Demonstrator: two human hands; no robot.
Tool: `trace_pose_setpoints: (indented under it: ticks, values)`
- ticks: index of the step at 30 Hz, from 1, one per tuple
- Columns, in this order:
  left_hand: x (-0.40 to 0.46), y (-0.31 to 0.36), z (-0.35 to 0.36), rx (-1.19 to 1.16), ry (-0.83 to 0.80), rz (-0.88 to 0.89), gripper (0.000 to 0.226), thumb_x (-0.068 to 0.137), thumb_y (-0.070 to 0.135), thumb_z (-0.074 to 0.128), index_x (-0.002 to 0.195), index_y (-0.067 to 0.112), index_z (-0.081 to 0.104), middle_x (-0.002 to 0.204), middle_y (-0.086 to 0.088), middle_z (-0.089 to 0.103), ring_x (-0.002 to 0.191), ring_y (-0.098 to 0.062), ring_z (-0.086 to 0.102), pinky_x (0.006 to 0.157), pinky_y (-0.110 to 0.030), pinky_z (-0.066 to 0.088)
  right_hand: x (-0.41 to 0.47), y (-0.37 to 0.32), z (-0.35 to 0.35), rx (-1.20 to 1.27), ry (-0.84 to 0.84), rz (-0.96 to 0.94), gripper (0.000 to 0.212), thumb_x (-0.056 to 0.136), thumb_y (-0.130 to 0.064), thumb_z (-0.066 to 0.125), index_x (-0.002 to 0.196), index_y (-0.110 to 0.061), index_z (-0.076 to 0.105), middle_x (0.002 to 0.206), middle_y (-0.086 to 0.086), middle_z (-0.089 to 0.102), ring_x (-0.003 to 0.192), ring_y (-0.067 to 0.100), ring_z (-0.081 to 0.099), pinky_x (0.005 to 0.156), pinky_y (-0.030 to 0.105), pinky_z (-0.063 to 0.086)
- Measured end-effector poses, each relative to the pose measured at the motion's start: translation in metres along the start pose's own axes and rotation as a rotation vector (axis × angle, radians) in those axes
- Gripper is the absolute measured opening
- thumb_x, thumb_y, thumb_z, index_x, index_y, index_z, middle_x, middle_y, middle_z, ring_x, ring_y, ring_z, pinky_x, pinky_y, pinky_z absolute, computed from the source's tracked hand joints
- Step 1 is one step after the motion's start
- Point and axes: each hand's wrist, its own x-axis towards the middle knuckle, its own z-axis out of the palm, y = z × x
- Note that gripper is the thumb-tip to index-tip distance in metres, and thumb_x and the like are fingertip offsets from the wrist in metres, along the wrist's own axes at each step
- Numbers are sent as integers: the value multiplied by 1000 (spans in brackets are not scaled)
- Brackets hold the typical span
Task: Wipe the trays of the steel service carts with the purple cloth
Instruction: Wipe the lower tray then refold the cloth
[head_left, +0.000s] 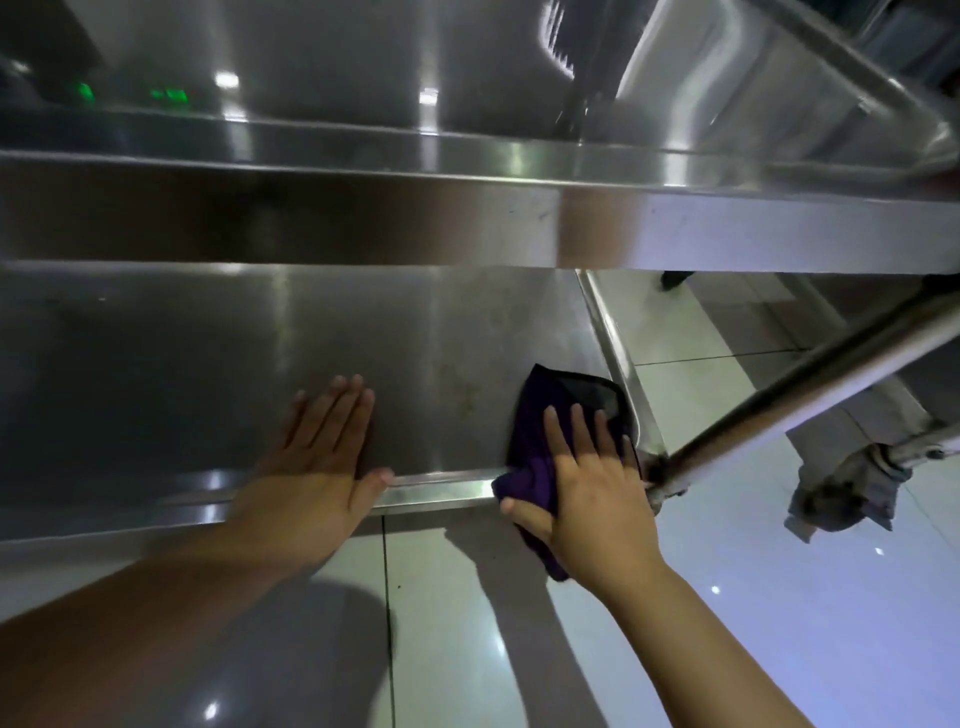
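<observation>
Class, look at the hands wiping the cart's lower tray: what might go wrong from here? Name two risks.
1. The cloth hangs over the tray edge beside the cart leg; it may snag there.
2. The left hand rests flat on the tray, likely leaving smudges.

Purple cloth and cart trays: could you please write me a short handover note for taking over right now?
Right hand presses the purple cloth onto the lower tray at its near right corner, thumb pinching the cloth over the front rim.
Left hand rests flat on the same tray, holding nothing.
Upper tray sits above.
Done: cannot tell which areas are wiped; faint marks show left of the cloth.
Left: the rest of this tray, then any other trays.
</observation>
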Motion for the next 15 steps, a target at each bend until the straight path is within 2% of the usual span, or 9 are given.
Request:
trace_pose_setpoints:
  ticks: [2, 4, 6, 9, 11, 13, 15]
  values:
    - [2, -4, 4, 21, 16, 23, 76, 98, 54, 10, 137, -5, 40, 145, -18, 40, 137, -24, 26, 110, -40, 16, 21, 7, -6, 50, -96, 16, 92, 80, -74, 12, 154, -21, -5, 161, 8, -5, 149, 28, -6, 119, 42, 0]
    - [3, -8, 7, 25, 27, 50, 81, 97, 59, 11, 141, -3, 37, 150, -15, 34, 141, -23, 19, 109, -40, 16, 49, 10, -14, 64, -149, 62, 78, 94, -58, 23, 152, -21, -13, 161, 6, -15, 147, 25, -18, 119, 41, -8]
    - [2, -11, 9, 14, 43, 74, 84, 94, 66, 16, 145, 1, 30, 154, -12, 26, 144, -19, 12, 110, -39, 15, 81, 12, -14, 67, -75, 88, 76, 97, -49, 33, 153, -20, -8, 162, 7, -10, 147, 25, -15, 119, 43, -8]
    - [-3, -13, 8, -35, 80, 118, 96, 83, 76, 30, 150, 7, 23, 158, -7, 18, 145, -14, 2, 113, -29, 8, 133, 11, -15, 91, 64, 100, 75, 94, -49, 37, 155, -21, 3, 162, 8, 2, 149, 25, -6, 119, 43, -5]
    - [-9, -16, 6, -10, 93, 165, 102, 75, 77, 37, 150, 9, 23, 158, -6, 19, 146, -11, -6, 114, -21, 0, 166, 8, -20, 92, 68, 84, 74, 94, -50, 36, 155, -23, 5, 162, 7, 4, 149, 25, -4, 119, 42, -5]
    - [-18, -25, 9, -9, 76, 225, 92, 78, 68, 42, 147, 9, 30, 153, -5, 29, 146, -15, 3, 116, -22, -4, 191, 7, -23, 78, 39, 45, 72, 95, -51, 34, 155, -25, 4, 162, 7, 3, 149, 25, -3, 119, 42, -4]
    - [-31, -42, 17, -130, 133, 215, 69, 92, 59, 32, 140, 11, 40, 144, -6, 39, 136, -22, 29, 116, -20, 3, 201, 6, -23, 58, 4, 9, 71, 96, -51, 34, 155, -27, 3, 162, 5, 1, 149, 24, -4, 120, 42, -4]
